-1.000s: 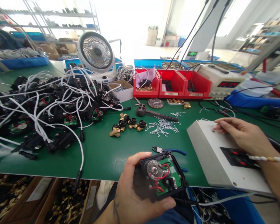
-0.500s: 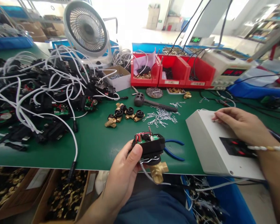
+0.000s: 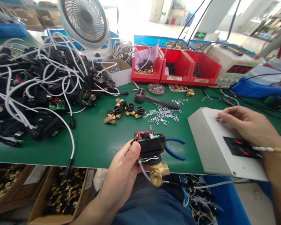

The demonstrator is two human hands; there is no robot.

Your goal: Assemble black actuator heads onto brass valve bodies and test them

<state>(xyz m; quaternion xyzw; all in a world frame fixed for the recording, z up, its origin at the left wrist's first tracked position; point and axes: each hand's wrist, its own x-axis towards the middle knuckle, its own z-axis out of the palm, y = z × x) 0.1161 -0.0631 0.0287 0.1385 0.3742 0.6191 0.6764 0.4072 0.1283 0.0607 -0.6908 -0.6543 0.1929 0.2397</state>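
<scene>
My left hand (image 3: pixel 124 167) is closed round a motorized valve (image 3: pixel 151 147), thumb on its black housing. The housing's top is uncovered, showing a green circuit board and red wires. Below it sits a brass valve body (image 3: pixel 157 173), with a silver wire clip at the joint. A white cable hangs from the valve and runs right. My right hand (image 3: pixel 244 122) rests over a light grey control box (image 3: pixel 214 134), thumb and fingertips pinching a small toggle switch (image 3: pixel 217 118) on its top. Blue-handled pliers (image 3: pixel 175 153) lie behind the valve, their jaws hidden.
Loose wire clips (image 3: pixel 162 115), a black mallet (image 3: pixel 154 100) and several brass valve bodies (image 3: pixel 130 109) lie mid-table. Cabled black units (image 3: pixel 51 100) heap at left, near a fan (image 3: pixel 85 22). Red bins (image 3: pixel 178 70) and a power supply (image 3: pixel 239 68) stand behind.
The view has shifted slightly, so the table's contents sit a little differently in frame. My left hand still grips the valve, and my right fingertips stay at the switch.
</scene>
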